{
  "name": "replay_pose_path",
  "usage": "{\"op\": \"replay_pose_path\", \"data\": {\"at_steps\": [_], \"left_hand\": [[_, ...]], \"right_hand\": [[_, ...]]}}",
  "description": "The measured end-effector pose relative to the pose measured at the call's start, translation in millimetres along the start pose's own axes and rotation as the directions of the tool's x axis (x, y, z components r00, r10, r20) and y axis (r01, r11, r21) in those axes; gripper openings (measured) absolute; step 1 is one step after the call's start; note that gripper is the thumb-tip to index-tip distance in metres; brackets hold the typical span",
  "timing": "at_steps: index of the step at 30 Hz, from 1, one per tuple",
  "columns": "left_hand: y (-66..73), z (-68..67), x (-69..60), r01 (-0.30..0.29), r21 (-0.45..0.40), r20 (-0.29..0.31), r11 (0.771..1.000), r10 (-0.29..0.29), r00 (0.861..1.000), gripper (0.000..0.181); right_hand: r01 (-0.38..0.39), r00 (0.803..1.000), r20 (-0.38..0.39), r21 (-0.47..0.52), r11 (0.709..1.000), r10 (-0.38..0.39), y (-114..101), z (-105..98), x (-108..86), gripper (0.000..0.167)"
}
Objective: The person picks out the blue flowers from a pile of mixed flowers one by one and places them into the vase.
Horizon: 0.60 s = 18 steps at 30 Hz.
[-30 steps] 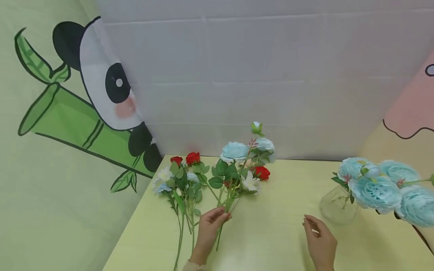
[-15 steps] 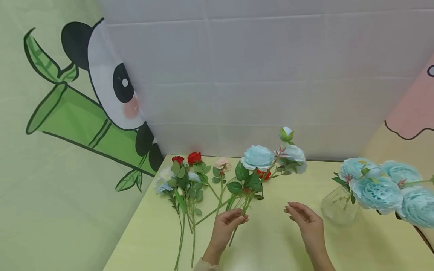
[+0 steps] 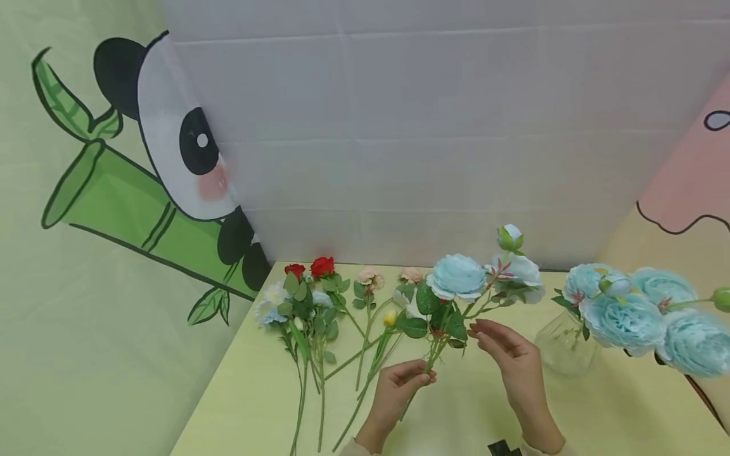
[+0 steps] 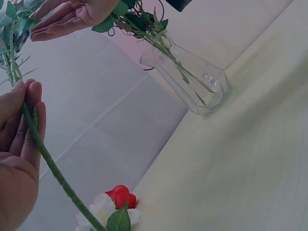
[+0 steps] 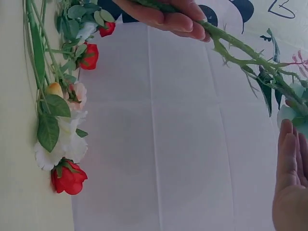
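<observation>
The artificial flower spray (image 3: pixel 456 324) slanted up and rightward from the pinch of the left hand (image 3: pixel 397 387), its bare green stem end hanging below. Two pale blue blooms, a closed bud and dark leaves spread above, near the right hand's (image 3: pixel 516 362) fingertips.

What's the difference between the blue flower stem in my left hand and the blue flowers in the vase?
The held blue stem is pinched by the left hand, while the vase bunch sits in the clear vase. The held blue stem shows two open blooms; the vase bunch shows at least four. Both have pale blue petals and unopened buds.
</observation>
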<state>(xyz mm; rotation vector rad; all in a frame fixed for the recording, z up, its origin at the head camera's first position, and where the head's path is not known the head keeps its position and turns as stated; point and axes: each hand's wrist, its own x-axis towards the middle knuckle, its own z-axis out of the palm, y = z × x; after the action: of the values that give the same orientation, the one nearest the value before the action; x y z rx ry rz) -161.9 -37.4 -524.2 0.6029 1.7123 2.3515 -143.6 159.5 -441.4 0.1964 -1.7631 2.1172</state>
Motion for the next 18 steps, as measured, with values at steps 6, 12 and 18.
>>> {"op": "replay_pose_path", "data": {"at_steps": [6, 12, 18], "left_hand": [[-6.5, 6.2, 0.4, -0.023, 0.055, 0.028, 0.998, 0.022, 0.999, 0.034], [-7.8, 12.5, 1.1, -0.061, 0.063, 0.06, 0.996, 0.057, 0.997, 0.034], [-7.9, 13.6, -0.2, -0.079, 0.115, 0.059, 0.99, 0.073, 0.996, 0.032]], "right_hand": [[0.023, 0.997, -0.071, 0.085, 0.996, -0.017, -4.2, 3.5, -2.5, 0.031], [0.073, 0.98, -0.192, 0.114, 0.991, -0.05, -4.7, 3.7, -2.8, 0.037], [0.159, 0.974, -0.194, 0.2, 0.967, -0.12, -5.1, 1.2, -4.2, 0.038]]}}
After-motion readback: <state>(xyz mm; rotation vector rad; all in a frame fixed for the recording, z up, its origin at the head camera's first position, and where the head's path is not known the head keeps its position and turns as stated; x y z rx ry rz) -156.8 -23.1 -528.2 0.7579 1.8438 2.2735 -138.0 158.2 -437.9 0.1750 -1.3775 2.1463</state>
